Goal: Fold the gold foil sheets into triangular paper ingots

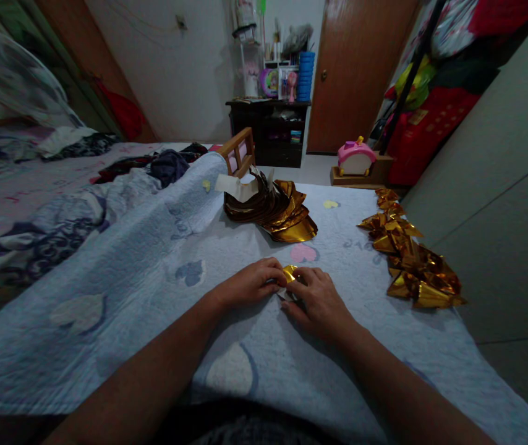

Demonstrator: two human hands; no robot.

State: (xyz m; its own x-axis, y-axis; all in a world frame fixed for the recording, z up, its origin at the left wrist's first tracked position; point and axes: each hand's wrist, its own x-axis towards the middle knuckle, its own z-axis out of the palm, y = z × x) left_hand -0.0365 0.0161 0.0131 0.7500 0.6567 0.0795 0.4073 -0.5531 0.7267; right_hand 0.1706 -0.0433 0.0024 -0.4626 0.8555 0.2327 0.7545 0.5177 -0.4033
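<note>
Between my two hands is a small piece of gold foil paper (290, 272), partly covered by my fingers. My left hand (260, 279) pinches its left side. With fingers bent over it, my right hand (317, 300) grips the right side, close above the bed cover. Beyond my hands lies a fanned stack of gold foil sheets (292, 213), some showing dark or white faces. To the right is a heap of folded gold foil pieces (412, 259) with pointed ends.
A light blue quilted cover (153, 321) with heart patterns lies under everything. A grey cabinet side (500, 247) borders the right edge. At the far end stand a wooden rail (240, 151), a dark shelf (268, 133) and a pink toy case (355, 157). Rumpled clothes (166, 167) lie at left.
</note>
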